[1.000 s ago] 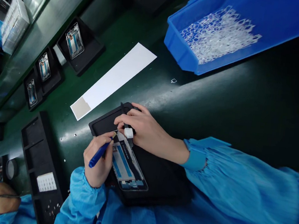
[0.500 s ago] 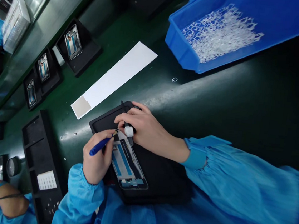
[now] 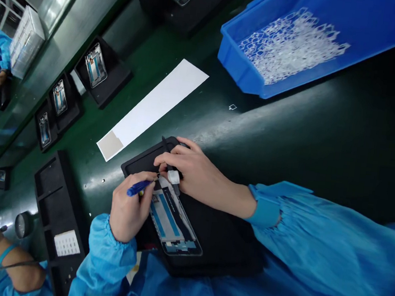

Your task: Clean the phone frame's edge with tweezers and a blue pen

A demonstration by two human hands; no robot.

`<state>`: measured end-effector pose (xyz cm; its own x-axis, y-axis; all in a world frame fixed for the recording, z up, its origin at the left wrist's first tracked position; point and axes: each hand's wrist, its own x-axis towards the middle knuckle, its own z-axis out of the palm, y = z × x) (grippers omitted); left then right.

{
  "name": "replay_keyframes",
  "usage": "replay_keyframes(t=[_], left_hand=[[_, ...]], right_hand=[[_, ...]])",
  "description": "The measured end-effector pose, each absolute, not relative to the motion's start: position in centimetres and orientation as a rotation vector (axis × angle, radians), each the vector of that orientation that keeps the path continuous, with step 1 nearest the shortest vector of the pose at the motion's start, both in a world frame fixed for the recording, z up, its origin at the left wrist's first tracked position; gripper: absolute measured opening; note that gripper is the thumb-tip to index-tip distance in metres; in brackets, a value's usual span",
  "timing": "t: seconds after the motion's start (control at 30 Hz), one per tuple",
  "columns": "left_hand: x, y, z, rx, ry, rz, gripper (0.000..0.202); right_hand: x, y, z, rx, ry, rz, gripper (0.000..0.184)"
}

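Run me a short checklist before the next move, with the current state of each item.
1. Blue pen-like tool held in the left hand: ok.
2. Dark tool held in the right hand: ok, though the hand hides part of it.
3. Blue tool's tip touching the phone frame: cannot tell, too small to make out.
4. Phone frame lying on the black tray: ok.
5. Worktop free of loose bits: not ok, a small white outline piece lies near the blue bin.

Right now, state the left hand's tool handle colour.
The tool handle is blue; head view shows it.
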<state>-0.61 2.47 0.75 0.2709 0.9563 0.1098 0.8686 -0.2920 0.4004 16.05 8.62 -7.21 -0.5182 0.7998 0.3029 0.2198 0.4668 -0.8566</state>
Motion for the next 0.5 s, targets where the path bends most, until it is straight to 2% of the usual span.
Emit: replay_keyframes(t=[0.13, 0.27, 0.5], left_hand=[[-1.1, 1.2, -0.5, 2.130, 1.734, 0.726, 0.013], [-1.2, 0.6, -1.3, 2.077, 1.733, 0.809, 0.014], [-0.9, 1.8, -0.1, 2.199, 1.698, 0.603, 0.016]], right_hand=[[15.8, 8.7, -7.4, -0.848, -2.017, 0.963, 0.032], [15.5, 8.9, -7.0, -0.842, -2.068, 0.886, 0.035], [15.4, 9.0, -5.9, -0.836, -2.181, 0.864, 0.041]])
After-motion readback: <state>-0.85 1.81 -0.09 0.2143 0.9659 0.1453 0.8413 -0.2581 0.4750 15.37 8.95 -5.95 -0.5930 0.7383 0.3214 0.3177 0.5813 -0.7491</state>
